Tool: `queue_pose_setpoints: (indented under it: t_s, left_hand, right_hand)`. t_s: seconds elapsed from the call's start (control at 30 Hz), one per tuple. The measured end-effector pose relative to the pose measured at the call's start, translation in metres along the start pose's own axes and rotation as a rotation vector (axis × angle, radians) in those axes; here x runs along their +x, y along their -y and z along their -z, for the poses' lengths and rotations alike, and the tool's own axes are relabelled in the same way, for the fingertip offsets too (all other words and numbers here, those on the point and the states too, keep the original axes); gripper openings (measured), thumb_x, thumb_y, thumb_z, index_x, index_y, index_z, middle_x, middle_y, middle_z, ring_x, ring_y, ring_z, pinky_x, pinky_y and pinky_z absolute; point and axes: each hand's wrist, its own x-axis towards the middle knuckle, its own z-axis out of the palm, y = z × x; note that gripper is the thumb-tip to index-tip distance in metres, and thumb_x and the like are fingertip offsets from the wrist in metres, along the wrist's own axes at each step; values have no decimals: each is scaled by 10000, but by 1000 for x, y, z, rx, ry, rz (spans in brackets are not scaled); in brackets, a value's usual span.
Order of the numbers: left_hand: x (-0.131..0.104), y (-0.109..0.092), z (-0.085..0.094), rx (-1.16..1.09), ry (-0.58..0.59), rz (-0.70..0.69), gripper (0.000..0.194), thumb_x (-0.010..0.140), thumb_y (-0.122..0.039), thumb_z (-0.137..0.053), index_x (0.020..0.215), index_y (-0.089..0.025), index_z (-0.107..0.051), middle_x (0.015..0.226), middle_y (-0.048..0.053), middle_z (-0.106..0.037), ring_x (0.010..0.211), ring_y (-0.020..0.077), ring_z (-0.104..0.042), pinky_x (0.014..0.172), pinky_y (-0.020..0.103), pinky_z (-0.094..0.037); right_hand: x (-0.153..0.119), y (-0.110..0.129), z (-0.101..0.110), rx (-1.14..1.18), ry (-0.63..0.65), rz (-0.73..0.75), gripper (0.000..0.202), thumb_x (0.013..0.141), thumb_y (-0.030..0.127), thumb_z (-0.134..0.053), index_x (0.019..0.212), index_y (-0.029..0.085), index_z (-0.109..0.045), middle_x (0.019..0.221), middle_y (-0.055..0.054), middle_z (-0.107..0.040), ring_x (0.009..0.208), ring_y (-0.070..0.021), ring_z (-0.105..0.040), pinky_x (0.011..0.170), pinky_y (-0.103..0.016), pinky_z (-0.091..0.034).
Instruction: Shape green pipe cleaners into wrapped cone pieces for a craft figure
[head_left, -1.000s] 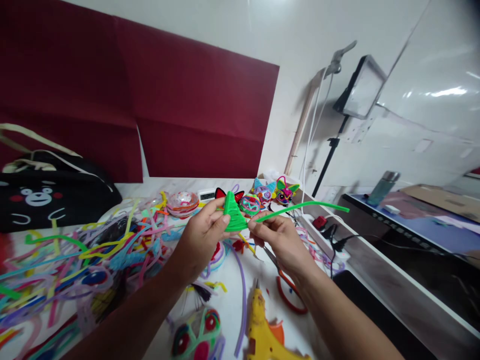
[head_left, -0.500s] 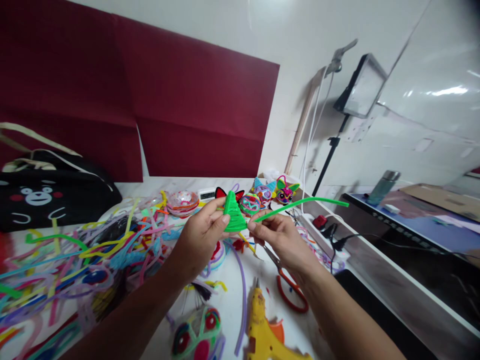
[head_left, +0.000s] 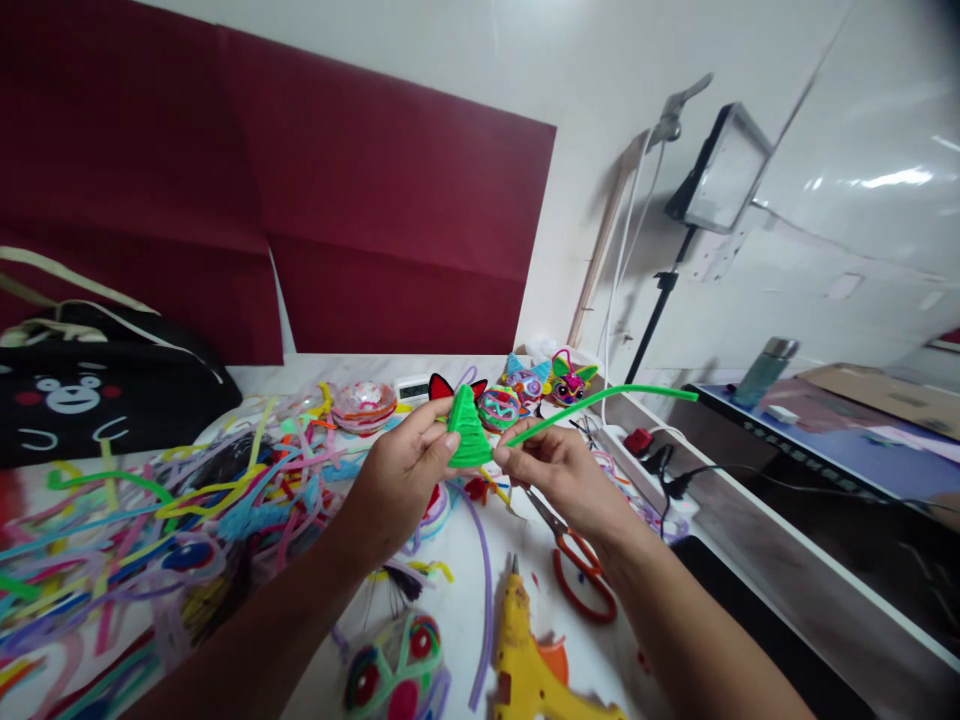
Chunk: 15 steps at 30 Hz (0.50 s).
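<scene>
The green pipe cleaner's (head_left: 630,390) free end has risen slightly. Left hand (head_left: 405,465) pinches the green ridged triangle (head_left: 469,438) above the tabletop (head_left: 459,610); right hand (head_left: 551,465) grips the green pipe cleaner beside it.

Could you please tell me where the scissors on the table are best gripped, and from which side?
I'd take the scissors by the red handle loops, from above and the near side: they appear to lie flat, loops towards the person, while the blades point away, partly hidden by the right hand.
</scene>
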Motion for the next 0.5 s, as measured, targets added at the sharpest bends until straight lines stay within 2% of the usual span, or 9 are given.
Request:
queue_pose_setpoints:
  t_s: [0.13, 0.27, 0.5]
  left_hand:
    - [0, -1, 0, 35, -4, 0, 503, 849, -322, -561, 1316, -150, -488, 987, 87, -731, 913, 247, -687, 744, 335, -569]
    - [0, -3, -1, 24, -17, 17, 511, 829, -322, -582, 1300, -142, -500, 972, 86, -735, 904, 254, -689, 731, 335, -570]
    - [-2, -5, -3, -7, -33, 64, 536, 809, -346, -601, 1292, -138, -502, 964, 84, -738, 863, 243, -695, 738, 342, -557]
  right_hand:
    - [0, 3, 0, 3, 39, -14, 301, 674, 421, -739, 735, 169, -586, 563, 54, -493, 508, -90, -437, 503, -226, -351]
    - [0, 1, 3, -44, 74, 0, 305, 716, 452, -702, 760, 169, -595, 591, 34, -521, 525, -102, -464, 506, -229, -353]
    - [-1, -4, 8, -145, 106, 86, 242, 771, 416, -662, 779, 180, -609, 635, 19, -526, 576, -119, -462, 540, -236, -356]
